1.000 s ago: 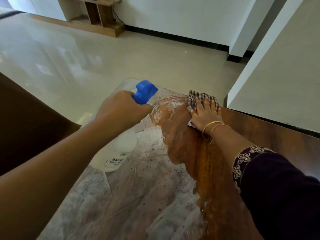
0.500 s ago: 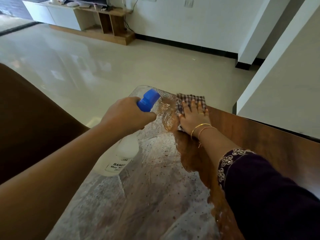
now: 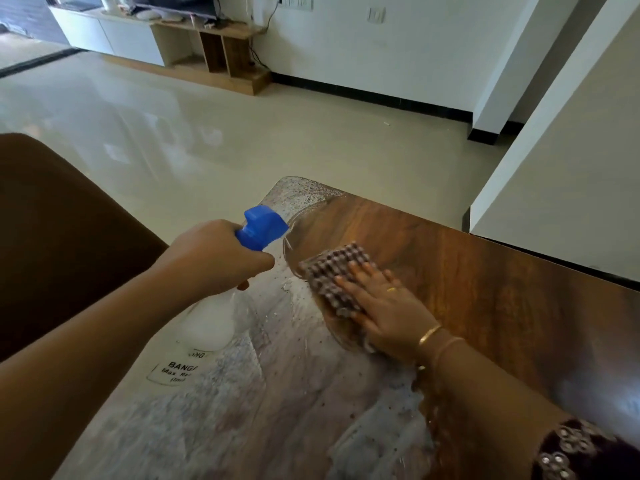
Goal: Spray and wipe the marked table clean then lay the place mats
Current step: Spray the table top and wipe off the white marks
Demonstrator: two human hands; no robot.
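A brown chair back [image 3: 69, 244] stands off the table's left edge. Just right of it, the left hand [image 3: 221, 254] is curled round the neck of the spray bottle [image 3: 207, 327]. The bottle's blue spray head [image 3: 263, 226] is aimed toward the far left corner of the table [image 3: 502, 278]; whether a finger rests on the trigger cannot be seen from this angle.

The left part of the table, from that corner down to the near edge, lies under a whitish speckled film [image 3: 277, 403]. Where the film meets bare wood, the checked cloth [image 3: 332, 271] lies flat. The right hand [image 3: 384, 306] presses it down, fingers straight and spread on top. Right of the hand the wood shows dark and clean out to the right edge.

The wiping looks roughly half done. To do it well:
- Keep the palm flat and heavy on the cloth.
- Work in overlapping strokes from the clean side into the film.
- Carry the wet out to the left edge and far corner.
- Refold the cloth once it loads up.

No place mats are in view.
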